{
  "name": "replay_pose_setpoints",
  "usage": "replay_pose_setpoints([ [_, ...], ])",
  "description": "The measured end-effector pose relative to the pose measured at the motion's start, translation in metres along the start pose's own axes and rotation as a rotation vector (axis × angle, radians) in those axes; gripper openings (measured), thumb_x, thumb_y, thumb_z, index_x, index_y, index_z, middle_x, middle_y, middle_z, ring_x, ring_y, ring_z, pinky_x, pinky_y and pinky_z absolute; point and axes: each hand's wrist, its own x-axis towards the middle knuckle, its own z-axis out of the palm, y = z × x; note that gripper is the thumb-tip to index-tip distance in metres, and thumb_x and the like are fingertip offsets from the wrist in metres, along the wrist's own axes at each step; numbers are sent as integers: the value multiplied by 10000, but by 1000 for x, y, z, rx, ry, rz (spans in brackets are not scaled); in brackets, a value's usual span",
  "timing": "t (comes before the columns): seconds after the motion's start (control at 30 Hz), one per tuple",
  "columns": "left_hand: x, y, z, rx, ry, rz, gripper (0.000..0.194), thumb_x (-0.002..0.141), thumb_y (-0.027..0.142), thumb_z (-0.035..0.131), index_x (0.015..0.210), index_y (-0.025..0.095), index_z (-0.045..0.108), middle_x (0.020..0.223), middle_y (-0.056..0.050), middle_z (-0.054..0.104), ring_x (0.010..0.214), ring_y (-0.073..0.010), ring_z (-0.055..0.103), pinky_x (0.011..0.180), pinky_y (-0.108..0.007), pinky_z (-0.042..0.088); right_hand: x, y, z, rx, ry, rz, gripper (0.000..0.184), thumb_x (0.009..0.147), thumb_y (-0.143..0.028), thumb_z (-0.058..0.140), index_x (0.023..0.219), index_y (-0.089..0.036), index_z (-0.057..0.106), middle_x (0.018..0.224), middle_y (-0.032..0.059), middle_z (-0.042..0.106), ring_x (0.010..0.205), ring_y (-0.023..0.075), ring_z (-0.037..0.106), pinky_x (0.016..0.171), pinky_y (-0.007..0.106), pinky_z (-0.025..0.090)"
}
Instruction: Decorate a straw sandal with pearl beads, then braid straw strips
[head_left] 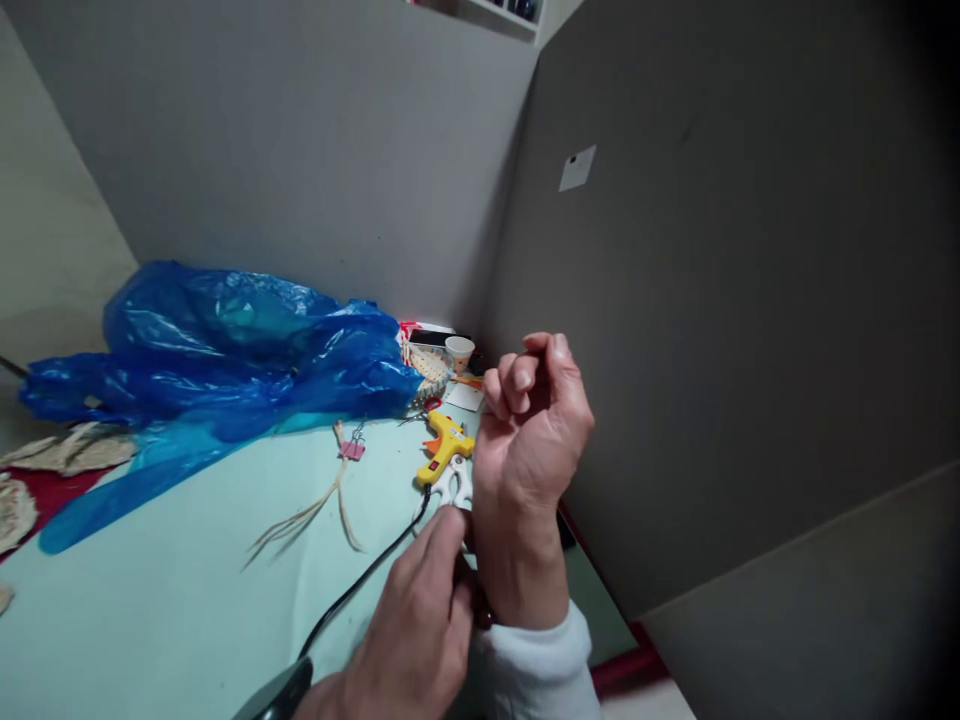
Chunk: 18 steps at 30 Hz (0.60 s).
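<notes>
Dark bracelet (486,616) at the inner edge of the right wrist, just above the white sleeve (541,660); the following clock positions are taken from it. Left hand (420,615), at 9 o'clock: bent fingers against the wrist, fingertips hidden, so whether they clamp the bracelet cannot be told. Right hand (534,430), between 12 and 1 o'clock: palm bare, fingers loosely curled and apart from the palm. Between 11 and 12 o'clock, 1 yellow glue gun (448,445) lies beside white handles (459,480) on the pale green tabletop (187,620). At 10 o'clock, 1 pink clip (351,451) with pale strands (319,508); beyond, a blue plastic bag (255,345). At 12 o'clock, 1 paper cup (460,350).
</notes>
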Motion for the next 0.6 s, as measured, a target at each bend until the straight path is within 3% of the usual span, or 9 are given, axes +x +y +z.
replay_pose_setpoints([
  [0.1, -5, 0, -2, 72, -111, 93, 248, 862, 62, 383, 966, 244, 516, 798, -26, 606, 624, -184, 634, 551, -290, 537, 9, 7, -8, -135, 11, -127, 239, 945, -253, 532, 734, -164, 601, 494, -89, 399, 428, 60, 245, 405, 171, 224],
  [0.17, -6, -2, -2, 105, -168, 224, 263, 880, 32, 369, 933, 246, 512, 797, -17, 567, 612, -175, 609, 533, -278, 492, 15, 13, -14, -229, 22, -164, 217, 916, -283, 558, 732, -173, 588, 489, -93, 408, 423, 62, 236, 399, 178, 208],
  [0.3, -2, 0, -1, 68, -85, 450, 266, 914, 46, 339, 980, 206, 541, 751, -14, 527, 575, -171, 571, 468, -265, 428, 19, 23, -23, -457, -22, -185, 230, 904, -354, 581, 756, -178, 597, 528, -83, 451, 441, 67, 309, 423, 187, 242],
  [0.47, 10, 19, -1, 220, -68, 540, 330, 992, 100, 291, 936, 201, 600, 742, -12, 594, 538, -153, 572, 488, -255, 467, 15, 33, -27, -859, -55, -347, 300, 973, -358, 472, 772, -182, 608, 566, -52, 508, 511, 102, 472, 536, 222, 369],
  [0.6, 16, 26, 2, 229, -26, 528, 373, 950, 68, 258, 876, 186, 604, 710, -41, 591, 481, -194, 533, 424, -318, 442, 10, 49, -34, -1321, -271, -498, 330, 1001, -303, 408, 744, -184, 578, 600, -20, 566, 533, 119, 506, 591, 252, 365],
])
